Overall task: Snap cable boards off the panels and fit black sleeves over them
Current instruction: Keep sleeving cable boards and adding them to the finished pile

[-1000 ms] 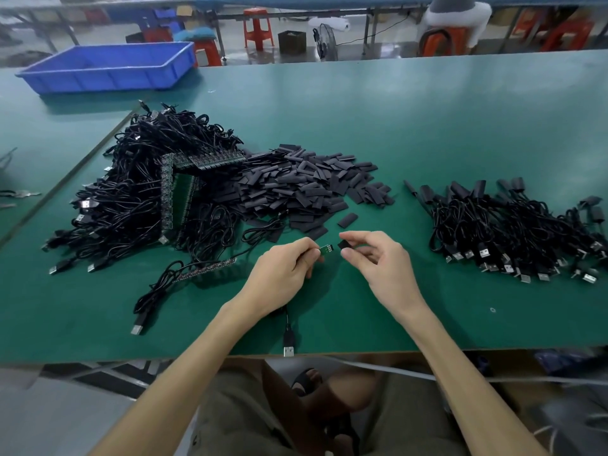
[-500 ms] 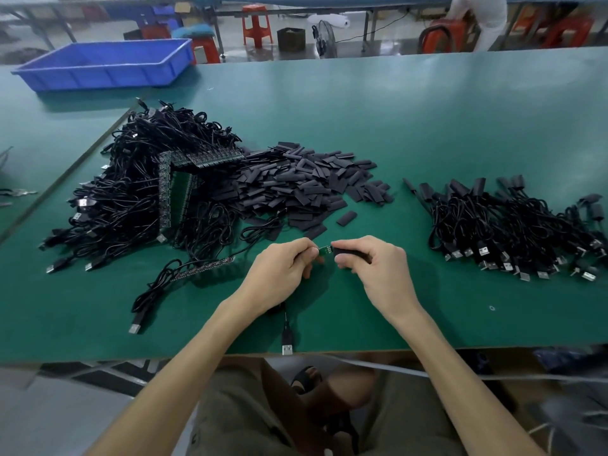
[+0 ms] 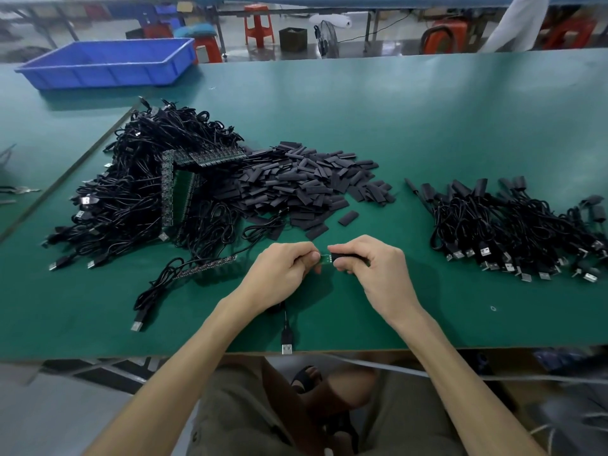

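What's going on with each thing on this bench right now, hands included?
left hand: pinching the small green board.
right hand: gripping the black sleeve.
black sleeve: partly over the board, green end bare.
loose sleeves: heaped, unused.
cables on panels: tangled heap, boards unsnapped.
sleeved cables: piled at the right.

board ends hidden by sleeve, left hand

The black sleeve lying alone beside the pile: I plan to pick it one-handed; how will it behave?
The lone sleeve lies flat, so it probably won't roll. Small and thin, it is likely light and may skid on the table if pushed. Its flattened shape suggests soft walls.
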`<state>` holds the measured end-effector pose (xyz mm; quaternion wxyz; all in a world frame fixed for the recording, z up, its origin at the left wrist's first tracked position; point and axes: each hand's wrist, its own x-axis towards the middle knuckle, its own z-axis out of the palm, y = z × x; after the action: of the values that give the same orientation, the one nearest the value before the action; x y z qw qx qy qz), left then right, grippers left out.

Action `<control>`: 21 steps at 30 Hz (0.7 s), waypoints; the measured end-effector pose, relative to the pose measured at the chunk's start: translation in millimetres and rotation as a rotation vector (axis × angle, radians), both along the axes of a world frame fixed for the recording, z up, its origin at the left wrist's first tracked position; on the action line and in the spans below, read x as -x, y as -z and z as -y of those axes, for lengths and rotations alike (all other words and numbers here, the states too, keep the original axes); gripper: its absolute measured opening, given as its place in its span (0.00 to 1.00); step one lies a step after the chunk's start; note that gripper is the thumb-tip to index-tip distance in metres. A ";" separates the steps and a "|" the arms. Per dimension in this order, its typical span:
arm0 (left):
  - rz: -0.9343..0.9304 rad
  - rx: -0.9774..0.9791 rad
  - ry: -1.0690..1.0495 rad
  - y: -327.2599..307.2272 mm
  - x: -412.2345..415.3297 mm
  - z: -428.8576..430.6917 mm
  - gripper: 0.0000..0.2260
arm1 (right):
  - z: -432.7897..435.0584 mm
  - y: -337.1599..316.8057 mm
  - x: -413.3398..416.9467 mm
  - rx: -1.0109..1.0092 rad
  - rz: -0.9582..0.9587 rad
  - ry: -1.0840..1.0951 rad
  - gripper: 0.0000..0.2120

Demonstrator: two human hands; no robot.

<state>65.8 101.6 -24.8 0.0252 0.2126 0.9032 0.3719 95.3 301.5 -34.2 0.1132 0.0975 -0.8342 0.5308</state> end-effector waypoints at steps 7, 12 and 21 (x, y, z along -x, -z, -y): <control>0.023 -0.020 0.019 2.0 1.7 1.0 0.16 | 4.7 -2.3 -4.9 -0.105 -0.051 -0.063 0.12; 0.006 -0.017 0.071 2.0 0.8 2.4 0.14 | 7.5 -4.3 -6.4 -0.161 -0.083 -0.089 0.12; 0.129 -0.360 0.090 5.8 3.5 5.8 0.04 | 11.9 0.3 -8.8 -0.296 -0.175 0.035 0.11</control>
<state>62.3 95.8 -30.5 0.0613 0.2294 0.8083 0.5388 104.1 289.7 -34.5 0.1790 0.1446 -0.8918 0.3895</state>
